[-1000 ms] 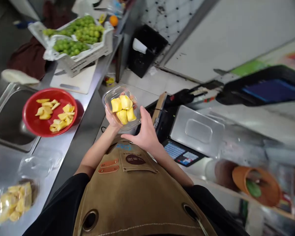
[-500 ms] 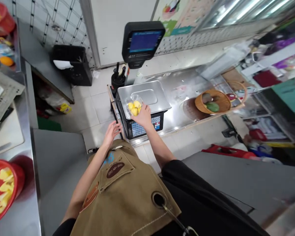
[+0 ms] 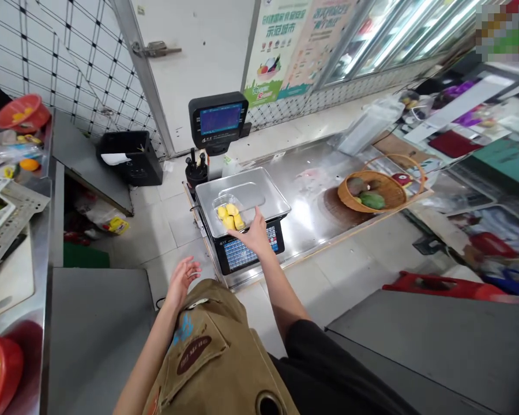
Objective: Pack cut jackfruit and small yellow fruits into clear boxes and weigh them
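A clear plastic container (image 3: 225,203) sits on the steel tray of a digital weighing scale (image 3: 259,193), holding several pieces of yellow fruit (image 3: 229,216) that look like jackfruit. My right hand (image 3: 255,234) is open, its fingers stretched along the container's near edge. My left hand (image 3: 182,281) hangs open and holds nothing, in the air beside my tan canvas apron (image 3: 203,346) and in front of the scale.
The scale's keypad (image 3: 242,253) faces me, and its raised display (image 3: 219,118) stands behind. A steel counter (image 3: 303,178) carries a wicker basket (image 3: 372,193) of green fruit. At left stand a red bowl of fruit pieces (image 3: 0,380) and a crate of green fruit (image 3: 8,207).
The container has gone from my hands onto the scale tray. My right hand has let go of it, my left hand has dropped away, and the view has swung toward the scale.
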Demonstrator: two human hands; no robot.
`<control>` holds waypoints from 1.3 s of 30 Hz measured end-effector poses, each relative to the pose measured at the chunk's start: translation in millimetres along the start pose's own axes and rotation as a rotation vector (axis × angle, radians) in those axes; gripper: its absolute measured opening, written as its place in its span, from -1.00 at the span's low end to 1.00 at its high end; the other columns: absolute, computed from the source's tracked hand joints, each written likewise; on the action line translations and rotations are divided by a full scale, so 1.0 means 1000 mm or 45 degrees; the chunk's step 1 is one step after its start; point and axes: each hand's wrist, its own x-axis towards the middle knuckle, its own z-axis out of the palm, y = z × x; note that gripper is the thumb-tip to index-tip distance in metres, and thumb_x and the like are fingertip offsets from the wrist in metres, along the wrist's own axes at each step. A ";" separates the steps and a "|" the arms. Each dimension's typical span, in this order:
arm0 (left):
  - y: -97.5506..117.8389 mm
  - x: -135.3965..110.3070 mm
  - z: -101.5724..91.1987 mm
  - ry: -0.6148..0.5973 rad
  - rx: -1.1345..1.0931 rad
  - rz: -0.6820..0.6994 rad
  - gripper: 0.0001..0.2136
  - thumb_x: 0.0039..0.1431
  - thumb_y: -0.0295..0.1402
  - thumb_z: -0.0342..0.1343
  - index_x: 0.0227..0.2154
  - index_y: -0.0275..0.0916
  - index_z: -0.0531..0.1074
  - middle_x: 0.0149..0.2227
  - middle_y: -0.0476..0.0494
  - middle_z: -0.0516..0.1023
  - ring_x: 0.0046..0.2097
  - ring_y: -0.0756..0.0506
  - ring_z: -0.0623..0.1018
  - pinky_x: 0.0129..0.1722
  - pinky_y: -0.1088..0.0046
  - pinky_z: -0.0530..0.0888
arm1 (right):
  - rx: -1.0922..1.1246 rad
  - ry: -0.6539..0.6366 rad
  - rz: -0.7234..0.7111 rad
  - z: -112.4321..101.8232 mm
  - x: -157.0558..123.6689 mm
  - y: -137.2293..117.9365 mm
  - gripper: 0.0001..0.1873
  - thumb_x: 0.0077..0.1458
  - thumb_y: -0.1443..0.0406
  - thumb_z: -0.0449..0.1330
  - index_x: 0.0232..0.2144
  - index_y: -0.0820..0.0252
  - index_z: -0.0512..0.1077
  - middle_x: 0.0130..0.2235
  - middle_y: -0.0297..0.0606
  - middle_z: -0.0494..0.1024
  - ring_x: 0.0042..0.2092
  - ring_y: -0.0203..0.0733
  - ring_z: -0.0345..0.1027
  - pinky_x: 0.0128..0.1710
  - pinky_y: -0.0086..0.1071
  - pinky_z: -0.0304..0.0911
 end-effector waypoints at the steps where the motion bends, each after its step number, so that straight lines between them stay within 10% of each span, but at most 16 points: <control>1: -0.001 -0.001 0.001 0.006 -0.012 0.003 -0.31 0.01 0.16 0.53 0.04 -0.25 0.59 -0.12 -0.25 0.74 -0.15 -0.17 0.72 -0.12 0.29 0.61 | 0.011 0.013 0.001 -0.003 -0.001 0.000 0.53 -0.04 -0.23 0.54 0.62 0.33 -0.17 0.52 0.39 0.14 0.58 0.47 0.01 0.55 0.27 0.01; 15: 0.000 0.002 0.028 -0.028 -0.024 0.109 -0.44 0.05 0.17 0.48 -0.10 -0.16 0.56 -0.18 -0.19 0.69 -0.19 -0.15 0.64 -0.14 0.30 0.54 | -0.137 0.131 -0.102 -0.036 0.024 -0.032 0.48 -0.10 -0.50 0.23 0.57 0.32 0.05 0.49 0.46 0.26 0.53 0.59 0.10 0.55 0.30 0.01; 20: 0.007 0.026 0.057 0.002 -0.317 0.197 -0.53 0.00 -0.01 0.58 -0.21 -0.26 0.64 -0.27 -0.22 0.71 -0.27 -0.13 0.66 -0.18 0.34 0.52 | -0.414 0.546 -0.297 -0.102 0.042 -0.033 0.24 -0.03 -0.41 0.19 0.50 0.14 0.31 0.39 0.53 0.38 0.49 0.64 0.21 0.48 0.41 0.08; 23: 0.027 0.038 0.028 0.140 -0.482 0.307 -0.58 0.07 -0.05 0.55 -0.23 -0.28 0.62 -0.28 -0.20 0.71 -0.30 -0.08 0.66 -0.19 0.37 0.53 | -0.430 0.678 -0.536 -0.113 0.074 -0.053 -0.01 0.07 -0.31 0.21 0.43 -0.04 0.44 0.27 0.60 0.44 0.45 0.64 0.26 0.38 0.50 0.12; 26: 0.029 0.023 -0.019 0.390 -0.607 0.417 -0.61 0.15 -0.04 0.50 -0.21 -0.26 0.60 -0.27 -0.15 0.69 -0.29 -0.05 0.65 -0.20 0.41 0.52 | -0.381 0.485 -0.702 -0.068 0.079 -0.086 -0.26 0.14 -0.19 0.23 0.32 -0.23 0.53 0.19 0.53 0.50 0.40 0.58 0.36 0.32 0.49 0.23; 31: 0.012 -0.016 -0.075 0.732 -0.771 0.544 -0.60 0.16 0.00 0.46 -0.21 -0.24 0.57 -0.27 -0.12 0.66 -0.29 -0.03 0.61 -0.20 0.44 0.51 | -0.155 -0.216 -0.805 0.068 0.046 -0.164 -0.34 0.01 -0.09 0.28 0.10 0.06 0.53 0.12 0.34 0.59 0.19 0.57 0.57 0.14 0.49 0.50; 39: -0.015 -0.031 -0.088 1.113 -1.094 0.590 -0.45 -0.04 0.14 0.52 -0.28 -0.24 0.54 -0.37 -0.09 0.61 -0.36 -0.04 0.60 -0.27 0.42 0.52 | -0.142 -1.213 -1.319 0.283 -0.015 -0.317 -0.57 0.30 0.07 0.22 0.08 0.14 0.61 0.07 -0.05 0.74 0.04 0.01 0.67 0.14 -0.08 0.61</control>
